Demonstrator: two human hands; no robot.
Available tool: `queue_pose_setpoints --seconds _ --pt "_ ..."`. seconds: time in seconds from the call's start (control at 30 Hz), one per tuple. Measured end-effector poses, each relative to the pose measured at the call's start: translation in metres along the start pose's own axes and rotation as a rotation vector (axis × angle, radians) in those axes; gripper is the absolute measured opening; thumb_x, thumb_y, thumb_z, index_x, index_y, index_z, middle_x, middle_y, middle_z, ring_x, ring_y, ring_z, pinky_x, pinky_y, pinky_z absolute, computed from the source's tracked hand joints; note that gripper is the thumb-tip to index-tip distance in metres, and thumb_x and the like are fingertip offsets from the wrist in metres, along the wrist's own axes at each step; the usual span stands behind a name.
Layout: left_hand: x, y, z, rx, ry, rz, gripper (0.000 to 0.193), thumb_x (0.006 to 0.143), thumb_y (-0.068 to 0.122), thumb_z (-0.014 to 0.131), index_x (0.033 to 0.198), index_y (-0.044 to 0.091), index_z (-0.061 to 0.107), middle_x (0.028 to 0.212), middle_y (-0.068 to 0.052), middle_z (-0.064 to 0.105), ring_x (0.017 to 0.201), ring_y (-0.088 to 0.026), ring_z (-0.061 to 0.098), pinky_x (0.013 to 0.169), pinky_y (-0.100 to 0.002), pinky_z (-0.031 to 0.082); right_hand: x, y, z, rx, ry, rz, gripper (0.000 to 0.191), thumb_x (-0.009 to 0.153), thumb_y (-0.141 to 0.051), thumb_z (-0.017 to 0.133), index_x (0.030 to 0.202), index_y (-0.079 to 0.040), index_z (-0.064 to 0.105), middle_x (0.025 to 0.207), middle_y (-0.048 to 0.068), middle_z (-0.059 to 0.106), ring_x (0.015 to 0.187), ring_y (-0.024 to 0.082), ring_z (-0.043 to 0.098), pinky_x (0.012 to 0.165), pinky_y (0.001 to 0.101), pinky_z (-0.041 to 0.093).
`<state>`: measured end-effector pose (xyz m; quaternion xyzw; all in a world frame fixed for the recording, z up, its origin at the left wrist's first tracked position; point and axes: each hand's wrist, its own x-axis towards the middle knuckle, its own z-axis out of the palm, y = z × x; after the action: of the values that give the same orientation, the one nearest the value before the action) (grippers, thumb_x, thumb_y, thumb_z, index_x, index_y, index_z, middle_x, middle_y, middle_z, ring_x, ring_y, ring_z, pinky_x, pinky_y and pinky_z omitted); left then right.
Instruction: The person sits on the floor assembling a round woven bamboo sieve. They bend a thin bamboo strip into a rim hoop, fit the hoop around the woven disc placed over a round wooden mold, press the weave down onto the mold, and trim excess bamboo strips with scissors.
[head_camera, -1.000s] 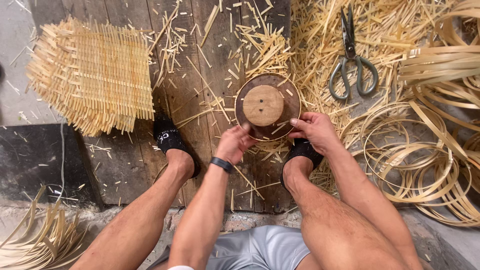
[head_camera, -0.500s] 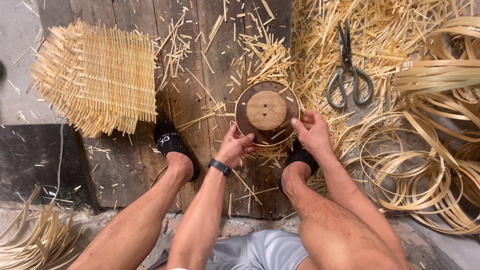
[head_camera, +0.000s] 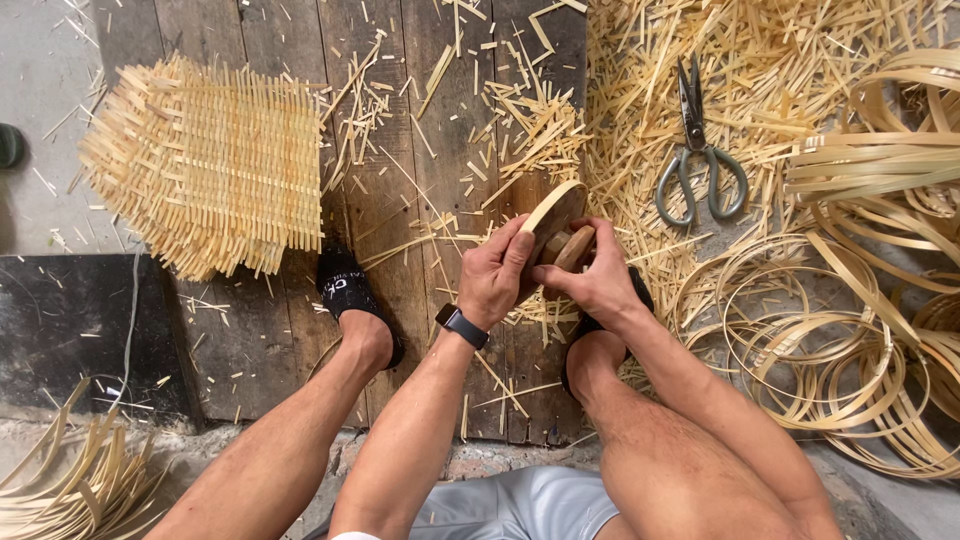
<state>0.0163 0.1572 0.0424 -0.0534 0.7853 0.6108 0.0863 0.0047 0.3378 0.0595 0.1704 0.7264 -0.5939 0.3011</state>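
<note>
A round wooden mould (head_camera: 553, 225) with a pale bamboo band around its rim is held tilted on edge above the dark plank floor (head_camera: 400, 190), between the person's feet. The left hand (head_camera: 497, 275) grips its near edge, fingers (head_camera: 520, 243) curled and pressed together over the rim; a dark watch (head_camera: 462, 326) sits on that wrist. The right hand (head_camera: 595, 280) clasps the other side, thumb and fingers closed around a smaller wooden disc (head_camera: 573, 250) on the mould's face.

The boards are rough and grey-brown, littered with thin straw-coloured bamboo slivers (head_camera: 520, 120). To the left lies a woven bamboo mat (head_camera: 210, 165), flat-plaited with bristling loose ends. Metal scissors (head_camera: 697, 150) with grey looped handles rest on the scraps to the right, beside coils of smooth bamboo hoops (head_camera: 800, 340).

Most of the mould's face is turned away and covered by the hands, so its underside cannot be made out. The right foot is largely hidden behind the right hand; the hoops run off the right edge.

Half a second ago the mould lay flat on the floor showing its full round face; it has since been lifted and tipped up, and both hands have closed in on it.
</note>
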Motion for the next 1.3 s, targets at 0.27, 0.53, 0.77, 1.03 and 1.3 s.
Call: queue_pose_setpoints --seconds 0.27,0.53,0.77,1.03,1.3 --pt "0.017 -0.084 -0.063 -0.347 0.398 -0.566 0.059 0.099 0.057 0.047 0.12 0.006 0.067 0.109 -0.008 0.076 0.1 -0.017 0.074 0.083 -0.036 0.063 -0.019 0.014 -0.051 0.904 -0.23 -0.265 0.053 0.088 -0.02 0.068 0.134 -0.003 0.05 0.117 0.013 0.065 0.11 0.029 0.07 0.094 0.0518 0.062" --pt "-0.014 -0.143 -0.081 -0.581 0.258 -0.746 0.03 0.101 0.02 0.061 0.117 -0.005 0.065 0.103 -0.016 0.074 0.088 -0.025 0.073 0.074 -0.038 0.063 -0.018 0.033 -0.075 0.89 -0.116 -0.301 0.042 0.1 -0.023 0.062 0.133 0.003 0.058 0.114 0.016 0.071 0.11 0.032 0.071 0.1 0.0544 0.059" --pt "0.008 -0.126 -0.094 -0.586 0.223 -0.746 0.029 0.099 0.012 0.064 0.11 -0.015 0.066 0.091 -0.02 0.074 0.075 -0.025 0.076 0.065 -0.033 0.064 -0.023 0.041 -0.074 0.903 -0.084 -0.213 0.052 0.095 -0.024 0.062 0.141 -0.001 0.057 0.121 0.016 0.07 0.111 0.033 0.07 0.099 0.0556 0.058" --pt "0.186 -0.058 -0.128 -0.658 0.574 -0.661 0.016 0.096 0.004 0.058 0.101 -0.009 0.065 0.094 -0.023 0.074 0.074 -0.027 0.075 0.065 -0.035 0.065 -0.024 0.05 -0.09 0.814 -0.088 -0.266 0.047 0.091 -0.019 0.068 0.134 -0.003 0.058 0.121 0.015 0.069 0.116 0.031 0.068 0.097 0.055 0.058" --pt "0.26 -0.052 -0.129 -0.796 0.621 -0.572 0.027 0.097 0.012 0.062 0.108 -0.012 0.062 0.095 -0.019 0.072 0.077 -0.028 0.075 0.063 -0.034 0.066 -0.027 0.083 -0.098 0.807 -0.005 -0.128 0.049 0.092 -0.019 0.063 0.137 -0.001 0.059 0.118 0.014 0.069 0.109 0.028 0.067 0.098 0.0496 0.053"
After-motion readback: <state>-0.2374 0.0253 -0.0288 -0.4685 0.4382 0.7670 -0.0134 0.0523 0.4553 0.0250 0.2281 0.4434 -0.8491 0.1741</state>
